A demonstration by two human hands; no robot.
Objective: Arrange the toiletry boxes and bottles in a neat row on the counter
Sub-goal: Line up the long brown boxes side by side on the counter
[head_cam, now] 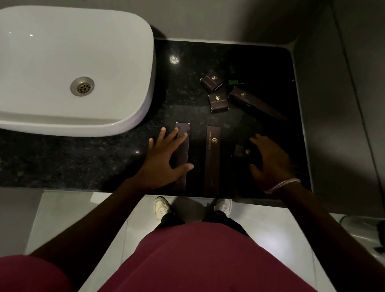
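Pressing my left hand (pixel 167 158) flat, fingers spread, I cover the left long box (pixel 183 154) lying on the black counter (pixel 74 162); nothing is pinched, the palm and fingers just rest on its top. That box lies lengthwise, near to far, at the near edge. Just right of it, apart by a narrow strip of counter, a second long box (pixel 212 158) lies parallel, gold logo up.

My right hand (pixel 272 161) hovers with fingers curled over a small dark box (pixel 242 151) further right; the fingers are apart, and I cannot tell if they touch it. A pale bracelet (pixel 282 185) circles that wrist.

Farther back, three more boxes lie loose: a small one (pixel 211 80) tilted at the far end, another small one (pixel 219 102) just near of it, and a long one (pixel 256 105) angled off to the right. All the boxes are closed, so their contents are hidden. A green bottle (pixel 233 75) sits beside the far small box, too dark to see clearly.

To the left, the white sink (pixel 125 53) stands on the counter, its bowl holding only the metal drain (pixel 82 86).
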